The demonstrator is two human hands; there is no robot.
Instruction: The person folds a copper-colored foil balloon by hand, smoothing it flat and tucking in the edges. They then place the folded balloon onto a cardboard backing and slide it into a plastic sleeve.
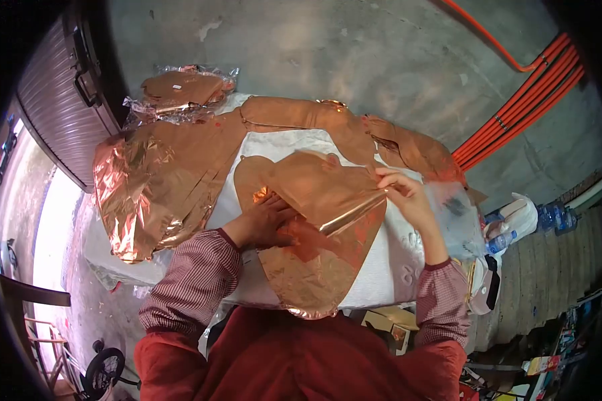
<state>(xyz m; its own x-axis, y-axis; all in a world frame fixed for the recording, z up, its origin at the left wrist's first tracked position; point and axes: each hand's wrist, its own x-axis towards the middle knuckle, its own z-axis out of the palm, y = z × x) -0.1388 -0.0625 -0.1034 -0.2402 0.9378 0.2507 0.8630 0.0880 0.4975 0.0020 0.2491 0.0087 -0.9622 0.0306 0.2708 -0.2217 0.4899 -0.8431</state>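
Observation:
In front of me lies a copper-coloured foil sheet, flat and tapering toward the table's near edge, much like an uninflated foil balloon. Its upper part is lifted and folded over, with a shiny crease running to the right. My right hand pinches that raised edge between thumb and fingers. Palm down, my left hand rests on the foil with its fingers spread, some partly hidden by the raised flap. A reddish patch shows beside it, blurred.
More copper foil lies left and along the back of the white-covered table. Clear-bagged foil pieces sit at the back left. Orange pipes run down the wall. Plastic bottles stand at the right; a cardboard box is below.

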